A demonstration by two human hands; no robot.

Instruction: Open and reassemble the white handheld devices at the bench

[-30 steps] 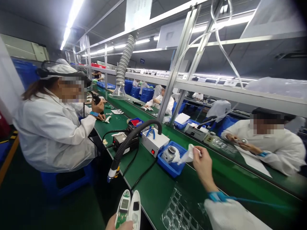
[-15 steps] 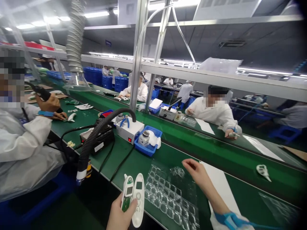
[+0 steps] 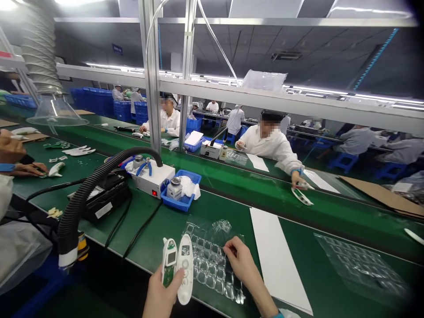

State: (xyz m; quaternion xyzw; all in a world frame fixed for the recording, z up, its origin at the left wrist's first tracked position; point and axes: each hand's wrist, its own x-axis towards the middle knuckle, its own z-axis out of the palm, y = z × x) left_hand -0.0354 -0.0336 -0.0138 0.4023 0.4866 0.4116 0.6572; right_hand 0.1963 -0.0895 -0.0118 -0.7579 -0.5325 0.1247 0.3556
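Note:
My left hand [image 3: 161, 291] grips two parts of a white handheld device side by side. One is a housing half [image 3: 169, 260] with a green circuit board and small screen; the other, under my thumb, is a white front cover [image 3: 185, 276] with a window and round button openings. My right hand [image 3: 243, 263] hovers at the right edge of a clear plastic blister tray [image 3: 208, 265] of square pockets. Its thumb and forefinger are pinched together, and whatever lies between them is too small to make out. Crumpled clear film [image 3: 221, 226] lies just behind the tray.
A white paper strip [image 3: 278, 260] and another clear tray [image 3: 361, 260] lie to the right. A blue bin [image 3: 180, 203] with a bottle, a white box [image 3: 152, 179] and a black hose [image 3: 89, 185] stand left. Across the green belt [image 3: 228, 179], a co-worker's hand [image 3: 296, 179] is at a white part.
The view has swung right. My right hand has come down and closer to the tray, its fingers now pinched. The co-worker opposite has reached to a white part on the belt.

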